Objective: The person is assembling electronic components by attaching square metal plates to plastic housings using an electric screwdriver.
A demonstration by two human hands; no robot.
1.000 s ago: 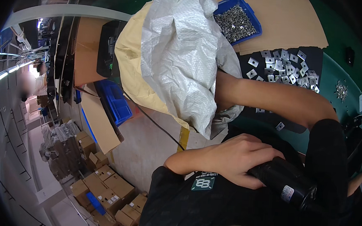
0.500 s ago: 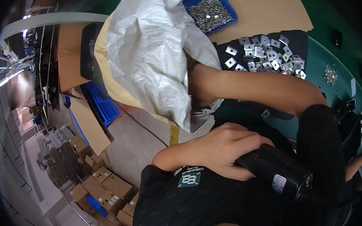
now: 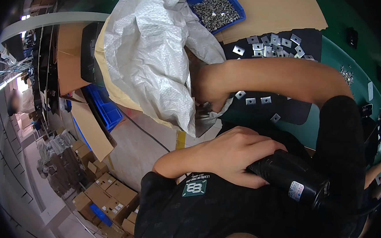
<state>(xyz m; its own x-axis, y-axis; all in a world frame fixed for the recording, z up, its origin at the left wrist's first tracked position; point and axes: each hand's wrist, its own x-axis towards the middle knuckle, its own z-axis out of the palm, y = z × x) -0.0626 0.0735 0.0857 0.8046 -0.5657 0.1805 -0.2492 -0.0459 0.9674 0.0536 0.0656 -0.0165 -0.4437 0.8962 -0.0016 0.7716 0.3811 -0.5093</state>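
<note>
My left hand [image 3: 236,155] is closed round the ribbed end of a black corded electric screwdriver [image 3: 294,177], held against my dark shirt. The tool lies sideways, its cable end pointing right. My right arm reaches leftward across the table, and my right hand [image 3: 208,87] is partly inside the mouth of a white woven sack [image 3: 146,49]. The sack's edge hides most of its fingers, and what they hold, if anything, does not show. Square metal plates with holes [image 3: 268,49] lie scattered on a black mat [image 3: 295,111], some under my right forearm.
A blue bin [image 3: 218,10] of small metal fasteners stands beyond the sack, beside flat cardboard [image 3: 273,12]. More small pieces [image 3: 347,76] lie on the green table [image 3: 332,51]. Blue trays [image 3: 105,108] and cardboard boxes [image 3: 110,197] are at left. A cable [image 3: 143,133] hangs below the sack.
My right forearm has shifted slightly away from me, uncovering several plates on its near side. My left hand keeps its hold on the screwdriver. The whole view has moved a little.
</note>
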